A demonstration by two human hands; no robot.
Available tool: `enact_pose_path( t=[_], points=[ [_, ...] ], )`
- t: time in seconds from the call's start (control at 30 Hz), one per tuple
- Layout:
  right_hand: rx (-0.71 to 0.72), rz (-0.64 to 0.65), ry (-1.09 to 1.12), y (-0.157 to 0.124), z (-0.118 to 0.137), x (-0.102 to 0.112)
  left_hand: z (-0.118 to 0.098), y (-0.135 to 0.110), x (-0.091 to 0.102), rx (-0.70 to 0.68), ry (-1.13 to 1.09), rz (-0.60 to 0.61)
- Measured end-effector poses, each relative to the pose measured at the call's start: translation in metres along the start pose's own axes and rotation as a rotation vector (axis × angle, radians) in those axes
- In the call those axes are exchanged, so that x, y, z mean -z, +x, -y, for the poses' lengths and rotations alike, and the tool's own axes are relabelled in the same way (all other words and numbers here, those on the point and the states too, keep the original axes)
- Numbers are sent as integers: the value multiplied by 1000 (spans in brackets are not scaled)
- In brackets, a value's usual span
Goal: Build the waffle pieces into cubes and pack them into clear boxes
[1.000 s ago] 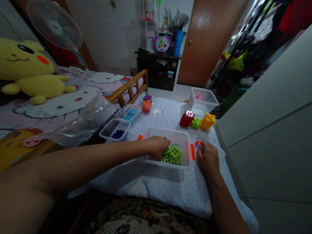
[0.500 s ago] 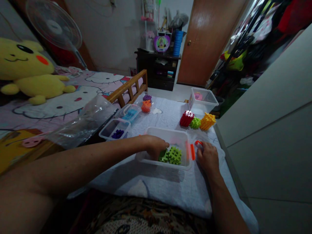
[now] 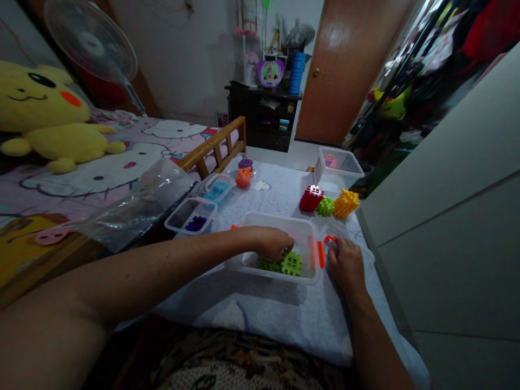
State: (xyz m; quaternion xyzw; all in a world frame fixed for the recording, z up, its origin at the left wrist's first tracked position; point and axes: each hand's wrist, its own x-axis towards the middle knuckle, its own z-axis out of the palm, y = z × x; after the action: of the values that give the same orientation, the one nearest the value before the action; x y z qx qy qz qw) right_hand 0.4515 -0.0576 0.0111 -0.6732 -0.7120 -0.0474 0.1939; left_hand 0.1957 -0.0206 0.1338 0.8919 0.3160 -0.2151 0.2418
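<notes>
My left hand (image 3: 274,244) reaches into a clear plastic box (image 3: 300,223), its fingers bent down and closed at a green interlocking block piece; the fingertips are partly hidden. Below it, more green block pieces (image 3: 291,264) with notched edges lie on the box floor. To the right of the box, my right hand (image 3: 347,260) rests on the cloth with curled fingers. A small curved red-orange plastic piece (image 3: 330,238) shows at its fingertips. Between that hand and the box stands an orange latch (image 3: 321,254).
Behind the box sit stacks of red (image 3: 311,199), green (image 3: 325,205) and yellow blocks (image 3: 346,203), near another clear bin (image 3: 339,168). At left are a small tub with purple pieces (image 3: 196,223), a tub with blue pieces (image 3: 217,189) and orange blocks (image 3: 244,177). A cabinet (image 3: 447,216) borders the right.
My left hand has moved a little right and up inside the box, over the green pieces, which have shifted slightly. My right hand stays in place.
</notes>
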Motion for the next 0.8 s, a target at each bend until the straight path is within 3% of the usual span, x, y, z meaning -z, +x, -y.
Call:
enact_pose_path(
  t=[0.13,0.27,0.5,0.67,0.8],
  points=[
    [-5,-3,7,0,0,0,2,-2,1,6,-15,-28],
    [-1,-13,15,-1,-2,-3,2,-7,14,11,-15,-101],
    [-4,-17,12,-1,-1,-4,2,-5,60,-33,40,-553],
    [-16,-15,29,-2,2,-1,21,35,85,4,92,-681],
    [-23,-18,35,-2,4,1,39,84,99,77,122,-575]
  ],
)
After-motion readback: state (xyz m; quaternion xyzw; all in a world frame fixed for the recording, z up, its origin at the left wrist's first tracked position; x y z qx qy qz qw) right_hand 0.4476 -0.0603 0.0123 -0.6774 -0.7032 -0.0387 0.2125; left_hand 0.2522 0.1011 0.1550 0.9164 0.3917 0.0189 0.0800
